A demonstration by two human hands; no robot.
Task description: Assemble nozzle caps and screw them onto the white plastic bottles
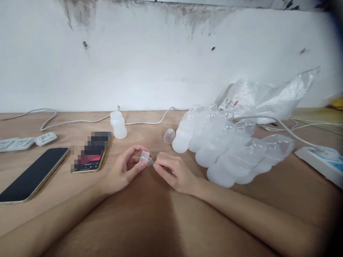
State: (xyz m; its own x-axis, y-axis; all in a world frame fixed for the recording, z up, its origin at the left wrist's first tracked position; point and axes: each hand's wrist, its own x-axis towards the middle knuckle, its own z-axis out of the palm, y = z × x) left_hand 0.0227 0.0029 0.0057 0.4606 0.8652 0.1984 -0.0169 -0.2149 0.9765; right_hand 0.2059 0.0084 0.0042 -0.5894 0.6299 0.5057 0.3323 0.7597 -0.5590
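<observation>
Clear cap (145, 157) pinched between both hands, its shape seemingly conical

clear cap (145, 157), white bottle (118, 125), black phone (33, 175), tan table (150, 221)

A small clear plastic cap (145, 157) sits between the fingertips of both hands, just above the wooden table near its middle. It is see-through with a faint milky tint, shaped like a little cup, and it is tilted so that its wider end points up and to the left while its narrower end points down and to the right. The left hand (123, 170) pinches it from the left, thumb below and forefinger curved over the top. The right hand (174, 172) touches its lower right tip with thumb and forefinger pressed together. Its inside is too small to make out
</observation>
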